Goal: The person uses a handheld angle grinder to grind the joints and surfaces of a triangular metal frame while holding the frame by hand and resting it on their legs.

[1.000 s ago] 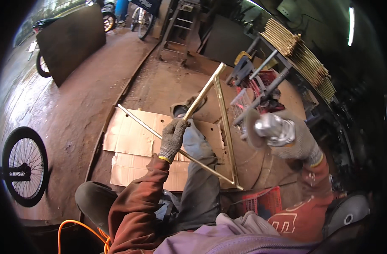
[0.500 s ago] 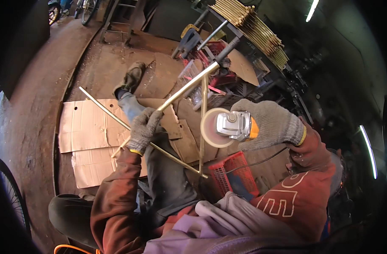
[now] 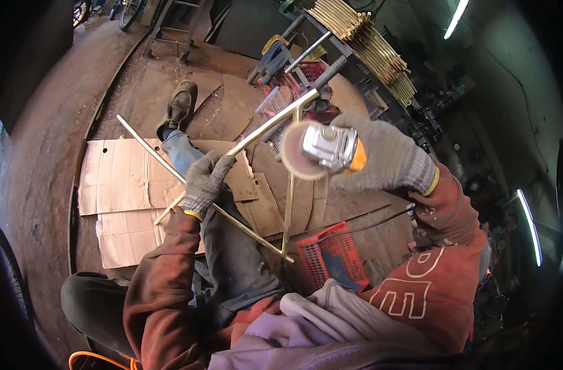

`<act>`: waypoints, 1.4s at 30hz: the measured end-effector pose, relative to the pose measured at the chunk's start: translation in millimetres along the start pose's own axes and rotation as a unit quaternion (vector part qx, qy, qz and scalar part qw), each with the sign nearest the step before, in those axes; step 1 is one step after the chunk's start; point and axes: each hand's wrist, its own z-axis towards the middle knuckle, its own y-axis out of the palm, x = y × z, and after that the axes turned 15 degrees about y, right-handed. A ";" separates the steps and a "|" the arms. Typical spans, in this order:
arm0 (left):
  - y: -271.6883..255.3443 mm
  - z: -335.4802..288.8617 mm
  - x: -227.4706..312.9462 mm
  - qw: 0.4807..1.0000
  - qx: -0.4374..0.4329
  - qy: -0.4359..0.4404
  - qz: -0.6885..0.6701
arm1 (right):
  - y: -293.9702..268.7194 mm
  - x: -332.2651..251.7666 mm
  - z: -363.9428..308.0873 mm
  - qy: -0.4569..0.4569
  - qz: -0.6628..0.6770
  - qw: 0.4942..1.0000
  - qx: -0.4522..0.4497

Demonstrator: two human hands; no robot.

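My gloved left hand (image 3: 206, 177) is closed around a tube of a brass-coloured metal frame (image 3: 275, 125), which lies across my legs. The frame has long crossing tubes and a crossbar on its right side. In my gloved right hand (image 3: 389, 154) is an angle grinder (image 3: 332, 148) with a silver head and an orange body. Its round reddish-brown disc (image 3: 298, 150) is over the upper part of the crossbar, just below the frame's upper right end. Whether the disc touches the metal I cannot tell. The fingers of my right hand are partly hidden behind the grinder.
Flattened cardboard (image 3: 118, 179) covers the floor under my legs. A red plastic crate (image 3: 334, 256) stands by my right thigh, with a dark cable passing near it. A bundle of brass tubes (image 3: 367, 46) rests on a rack at the upper right. An orange cable (image 3: 87, 354) loops at lower left.
My right hand has moved the grinder up and slightly left, along the crossbar toward the frame's upper right end. My left hand keeps its hold; the whole view has shifted a little.
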 end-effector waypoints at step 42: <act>3.0 -0.6 19.5 0.999 0.014 -0.010 0.051 | -4.9 -34.6 9.8 0.116 -0.111 0.987 -0.021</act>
